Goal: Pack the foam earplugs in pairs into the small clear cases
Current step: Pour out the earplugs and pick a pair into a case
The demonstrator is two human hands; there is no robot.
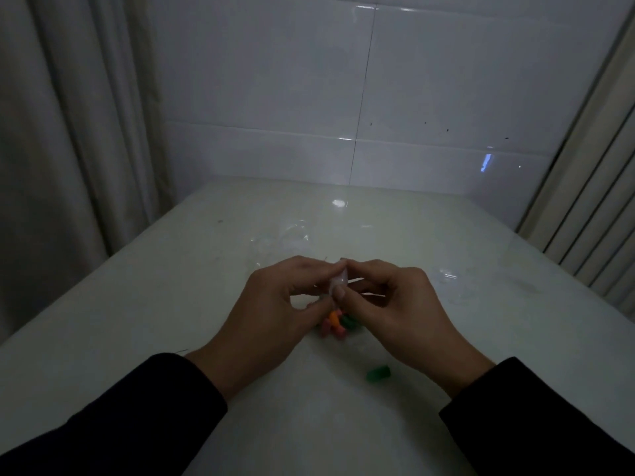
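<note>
A wide, glossy white table (171, 304) fills the lower view, butted up against a white tiled wall (429, 97), with a pale curtain (62, 132) hanging down the left side and a ribbed vertical panel (598, 207) on the right. Two arms in dark sleeves (137, 413) come in from the bottom edge, and both hands meet above the middle of the table.

The left hand (271, 310) has its fingers curled in, thumb and fingertips pinching one side of a small clear case (338, 281). The right hand (398, 304) mirrors it, thumb and forefinger pinching the other side of that same case, so the case sits raised off the table between the two sets of fingertips. The light is dim and the case is see-through, so I can't make out whether it is open or whether anything is inside.

Directly beneath the hands, on the table, lies a little cluster of foam earplugs (335, 324): orange, pink and green ones bunched together, partly hidden by the fingers. One lone green earplug (378, 372) rests apart from them, nearer the viewer, just beside the right wrist.

Further back on the table, faint glints mark more clear cases (285, 238), with another faint clear piece (448, 274) off to the right; their outlines are too dim to count.
</note>
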